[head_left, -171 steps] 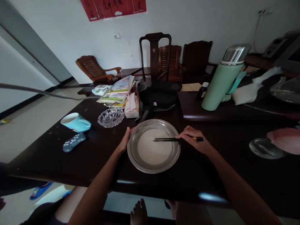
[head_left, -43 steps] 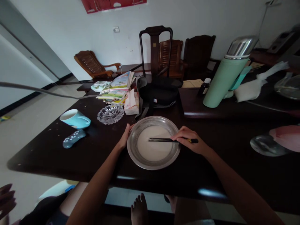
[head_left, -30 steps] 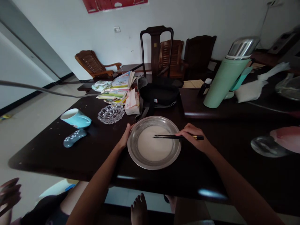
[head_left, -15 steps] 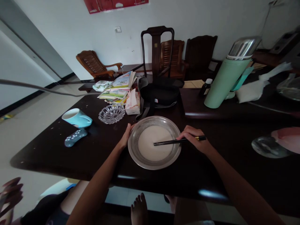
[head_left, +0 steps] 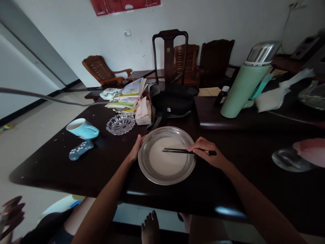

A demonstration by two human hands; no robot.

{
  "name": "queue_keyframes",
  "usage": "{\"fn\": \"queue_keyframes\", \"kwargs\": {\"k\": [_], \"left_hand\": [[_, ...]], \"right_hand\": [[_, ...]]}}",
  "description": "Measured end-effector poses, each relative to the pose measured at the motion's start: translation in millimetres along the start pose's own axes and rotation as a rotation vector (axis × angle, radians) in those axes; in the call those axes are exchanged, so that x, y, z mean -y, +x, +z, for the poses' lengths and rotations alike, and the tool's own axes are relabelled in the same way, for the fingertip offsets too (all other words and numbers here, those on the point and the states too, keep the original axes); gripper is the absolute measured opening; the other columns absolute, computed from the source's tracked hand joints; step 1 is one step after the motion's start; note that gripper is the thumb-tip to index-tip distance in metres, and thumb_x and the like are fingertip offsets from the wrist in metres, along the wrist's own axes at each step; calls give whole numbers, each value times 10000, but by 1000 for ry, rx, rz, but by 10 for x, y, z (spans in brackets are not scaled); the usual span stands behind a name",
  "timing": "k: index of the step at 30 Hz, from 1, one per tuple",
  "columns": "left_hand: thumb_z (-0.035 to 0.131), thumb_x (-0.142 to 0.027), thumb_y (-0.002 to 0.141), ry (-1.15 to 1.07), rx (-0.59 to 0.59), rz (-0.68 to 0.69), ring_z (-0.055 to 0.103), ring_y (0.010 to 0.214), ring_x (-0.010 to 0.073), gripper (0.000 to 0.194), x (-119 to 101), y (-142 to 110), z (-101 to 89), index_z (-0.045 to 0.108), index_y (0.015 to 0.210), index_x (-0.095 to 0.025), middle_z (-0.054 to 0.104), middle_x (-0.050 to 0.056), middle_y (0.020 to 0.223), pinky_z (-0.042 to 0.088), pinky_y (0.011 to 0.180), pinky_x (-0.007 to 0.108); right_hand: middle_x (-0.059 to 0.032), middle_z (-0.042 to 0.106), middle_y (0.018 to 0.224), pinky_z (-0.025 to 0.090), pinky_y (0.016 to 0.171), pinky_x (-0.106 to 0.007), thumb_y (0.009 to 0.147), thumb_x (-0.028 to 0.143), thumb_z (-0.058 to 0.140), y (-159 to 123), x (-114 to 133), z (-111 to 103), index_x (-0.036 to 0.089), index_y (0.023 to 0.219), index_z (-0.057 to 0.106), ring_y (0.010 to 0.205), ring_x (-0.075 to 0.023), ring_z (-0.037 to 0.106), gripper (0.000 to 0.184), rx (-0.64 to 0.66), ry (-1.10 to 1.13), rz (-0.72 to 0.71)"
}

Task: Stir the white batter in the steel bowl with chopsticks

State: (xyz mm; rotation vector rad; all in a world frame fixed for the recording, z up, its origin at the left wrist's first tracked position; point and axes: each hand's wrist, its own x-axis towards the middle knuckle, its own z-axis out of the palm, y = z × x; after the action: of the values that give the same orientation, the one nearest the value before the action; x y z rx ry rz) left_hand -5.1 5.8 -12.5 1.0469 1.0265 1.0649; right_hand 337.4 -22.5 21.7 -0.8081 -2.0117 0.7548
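Overhanging the bowl point(head_left: 144, 156), chopsticks point(head_left: 181, 151) are pinched by the right hand point(head_left: 207, 152). The bowl is touched by the left hand point(head_left: 134, 149), grip unclear.

Right hand point(head_left: 204, 146) — chopsticks point(head_left: 177, 151) over bowl point(head_left: 142, 165)

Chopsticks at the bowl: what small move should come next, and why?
Probably a gentle sweep of the chopsticks through the pale mixture. The right hand grips them with their tips in or just over it, and the left hand is against the side of the bowl, which should help steady it.
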Motion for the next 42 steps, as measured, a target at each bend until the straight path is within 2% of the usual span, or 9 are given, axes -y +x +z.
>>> {"fn": "queue_keyframes", "kwargs": {"k": [4, 9, 14, 20, 25, 30, 35, 40, 42], "left_hand": [[499, -797, 762, 1, 1, -6, 539, 1257, 365, 785, 4, 2, -11, 670, 1231, -190, 718, 100, 1189, 356, 1088, 435], [474, -795, 779, 18, 19, -2, 557, 1237, 365, 806, -7, -2, -12, 647, 1266, -176, 718, 110, 1186, 369, 1078, 441], [487, -816, 750, 16, 4, -10, 555, 1238, 366, 824, -15, -6, 7, 656, 1254, -186, 719, 105, 1184, 367, 1081, 438], [468, -789, 787, 16, 36, 5, 569, 1223, 362, 793, -24, -11, 7, 654, 1259, -180, 729, 107, 1158, 375, 1073, 441], [488, -808, 757, 18, 15, 0, 540, 1256, 365, 808, -22, -4, 8, 668, 1238, -185, 725, 107, 1168, 359, 1086, 438], [467, -810, 767, 25, 30, 4, 539, 1257, 366, 826, -28, -8, 22, 644, 1273, -182, 719, 107, 1181, 356, 1088, 445], [468, -811, 765, 25, 26, -3, 538, 1257, 369, 833, -23, -9, 13, 635, 1282, -179, 715, 112, 1190, 354, 1090, 449], [483, -805, 762, 13, 21, -11, 546, 1249, 370, 816, -20, -6, 9, 651, 1261, -182, 724, 109, 1171, 358, 1089, 443], [492, -809, 753, 12, 8, -17, 546, 1248, 372, 820, -19, -4, 10, 653, 1258, -184, 723, 109, 1172, 365, 1084, 445]], "right_hand": [[-39, 724, 796, 507, 722, -336, 981, 298, 488, -3, -6, -29, 249, 886, 769, 749, -174, 627, 300, -95, -4, 39], [-36, 753, 884, 506, 767, -346, 955, 294, 547, 7, -4, -6, 258, 953, 764, 834, -187, 628, 219, 24, 24, -5], [-38, 737, 803, 489, 745, -348, 986, 318, 477, 1, 6, -59, 247, 874, 768, 773, -184, 623, 320, -124, -7, 66], [-42, 754, 848, 495, 765, -362, 952, 354, 545, 9, 10, -13, 257, 916, 772, 811, -199, 630, 249, 11, 4, 32], [-34, 730, 769, 487, 748, -350, 994, 355, 452, 6, 4, -65, 252, 826, 764, 756, -186, 629, 370, -134, 10, 93], [-32, 755, 854, 493, 757, -346, 954, 319, 545, 12, 14, -19, 263, 924, 771, 808, -190, 622, 235, 16, 10, 9], [-31, 730, 767, 482, 721, -340, 985, 317, 475, 8, 8, -75, 246, 844, 768, 742, -179, 617, 333, -132, -19, 68], [-29, 757, 839, 499, 742, -350, 962, 330, 530, 14, 24, -39, 261, 915, 771, 790, -189, 625, 255, 14, 18, 4], [-28, 760, 864, 500, 749, -362, 950, 331, 553, 15, 18, -43, 270, 940, 768, 805, -197, 618, 223, -29, -25, 12]]}}
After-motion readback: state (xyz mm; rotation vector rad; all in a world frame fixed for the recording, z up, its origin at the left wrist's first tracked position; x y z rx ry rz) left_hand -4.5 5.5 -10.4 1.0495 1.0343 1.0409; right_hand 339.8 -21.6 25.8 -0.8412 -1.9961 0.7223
